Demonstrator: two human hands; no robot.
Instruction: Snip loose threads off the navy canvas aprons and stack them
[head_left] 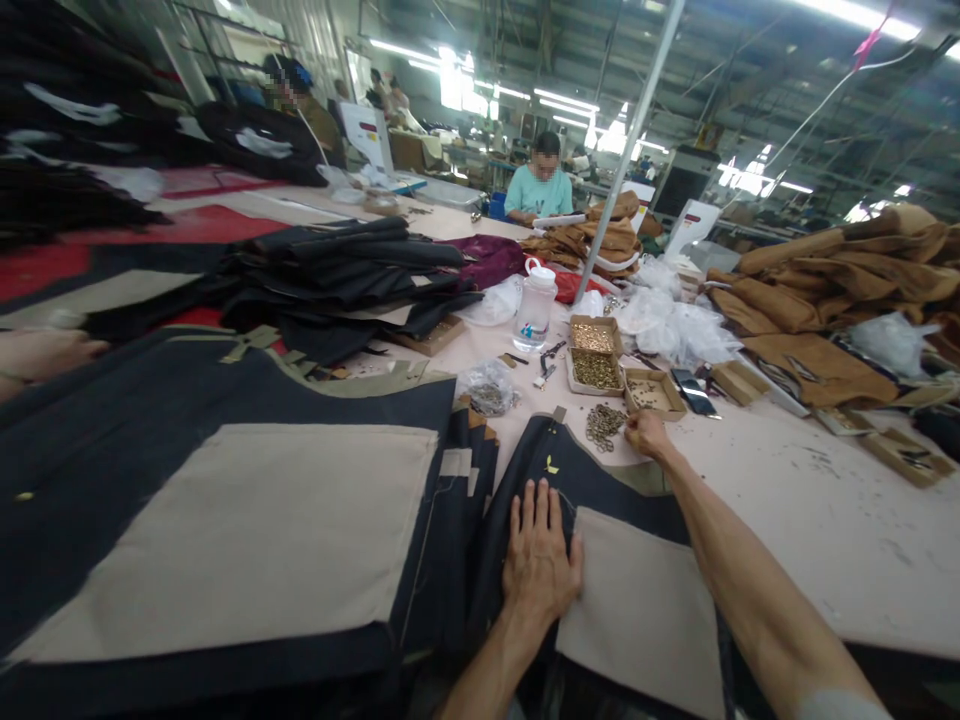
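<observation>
Ceiling tubes [855, 15] bright, windows [460, 85] glaring; left edge blurred.

No words or numbers could be read. A blue mark [533, 331] on the clear bottle [535, 308] was too small to decipher; beyond the bottle, to its left and right, two white machines [367, 145] [688, 236] bore red labels [368, 127] [695, 218], equally illegible.

I wear this camera on my head, so it looks forward and down across the bench [847, 540] from its near side. My left fingers [541, 508], low and just right of centre, and my right fingers [637, 424], farther right, sit near it; my forearms [765, 590] rise from the bottom edge. The wide view runs on to a distant person [538, 192] at upper centre and ceiling lights [855, 14] at upper right.
</observation>
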